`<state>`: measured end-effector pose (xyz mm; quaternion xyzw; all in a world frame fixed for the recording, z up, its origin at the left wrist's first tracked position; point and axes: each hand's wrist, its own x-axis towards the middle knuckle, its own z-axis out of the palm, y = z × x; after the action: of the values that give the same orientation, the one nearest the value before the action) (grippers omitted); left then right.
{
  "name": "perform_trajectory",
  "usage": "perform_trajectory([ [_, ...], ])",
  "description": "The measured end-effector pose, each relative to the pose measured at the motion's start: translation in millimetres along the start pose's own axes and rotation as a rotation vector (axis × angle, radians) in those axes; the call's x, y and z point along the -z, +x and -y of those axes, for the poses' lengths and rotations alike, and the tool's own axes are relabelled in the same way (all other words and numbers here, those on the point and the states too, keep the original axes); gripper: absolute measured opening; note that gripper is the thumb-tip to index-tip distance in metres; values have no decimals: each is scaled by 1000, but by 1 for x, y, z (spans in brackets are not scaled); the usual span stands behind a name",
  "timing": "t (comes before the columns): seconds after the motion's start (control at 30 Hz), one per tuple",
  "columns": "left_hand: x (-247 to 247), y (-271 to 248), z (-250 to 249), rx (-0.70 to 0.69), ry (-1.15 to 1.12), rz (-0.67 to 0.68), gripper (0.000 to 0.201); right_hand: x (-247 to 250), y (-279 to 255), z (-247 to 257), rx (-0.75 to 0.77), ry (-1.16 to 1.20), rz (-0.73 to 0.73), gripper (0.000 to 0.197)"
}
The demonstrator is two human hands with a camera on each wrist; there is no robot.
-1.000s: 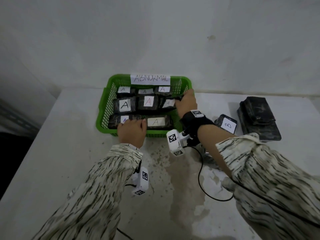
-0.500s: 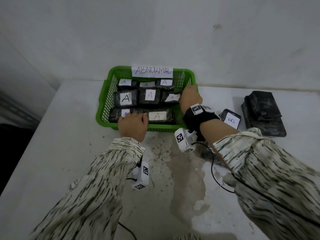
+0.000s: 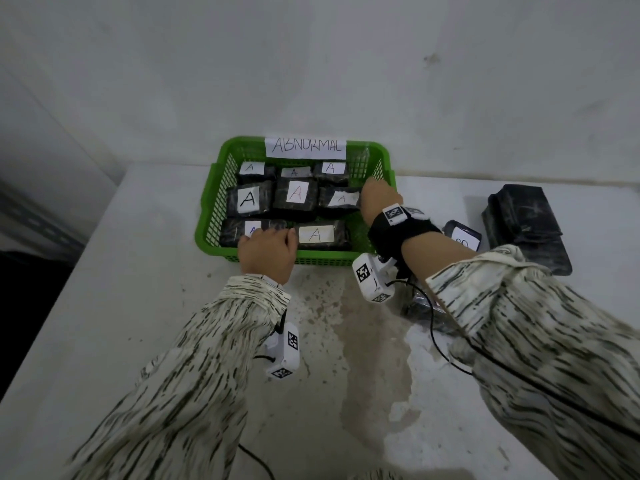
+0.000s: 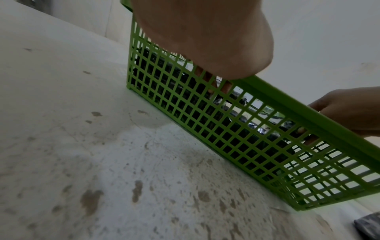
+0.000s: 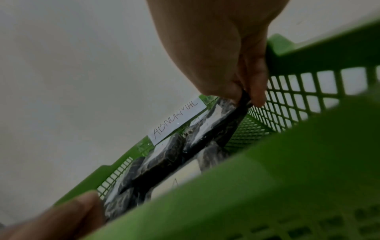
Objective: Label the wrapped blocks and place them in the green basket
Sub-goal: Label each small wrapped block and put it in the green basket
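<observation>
Right hand (image 3: 375, 199) reaches over the right end of the green plastic lattice basket (image 3: 211, 216), and the right wrist view shows thumb and fingers pinched on the edge of a black film-wrapped block (image 5: 224, 128) with a white paper label, the rightmost of the middle row, close against the side wall. Left hand (image 3: 268, 252) lies over the near rim, fingers curled down inside onto the front-left wrapped block (image 3: 235, 233); whether it truly grips that block or only steadies it, I cannot tell.

Judging by how things lie, the task is well advanced. Eight black wrapped blocks sit in the basket in three rows, each showing a white label marked A, under a white paper sign (image 3: 305, 147) reading ABNORMAL on the far rim. Left outside on the pale stained tabletop (image 3: 138, 306): a small wrapped block with a white label (image 3: 463, 237) just right of the right wrist, and a stack of unlabelled black wrapped blocks (image 3: 526, 230) further right. Those probably still need labelling.

Both forearms extend forward from patterned sleeves, wrists bent downward.
</observation>
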<state>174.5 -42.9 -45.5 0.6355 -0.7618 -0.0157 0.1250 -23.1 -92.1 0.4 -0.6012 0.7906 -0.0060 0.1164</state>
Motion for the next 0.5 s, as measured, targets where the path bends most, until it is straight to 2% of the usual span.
perform_trajectory([
  [0.13,3,0,0,-1,-22,71,64,0,-6,3,46,-93,28,28],
  [0.33,5,0,0,4,-15,87,66,4,-7,3,114,-237,23,26],
  [0.5,8,1,0,6,-1,107,69,-1,-6,0,196,-353,73,25],
])
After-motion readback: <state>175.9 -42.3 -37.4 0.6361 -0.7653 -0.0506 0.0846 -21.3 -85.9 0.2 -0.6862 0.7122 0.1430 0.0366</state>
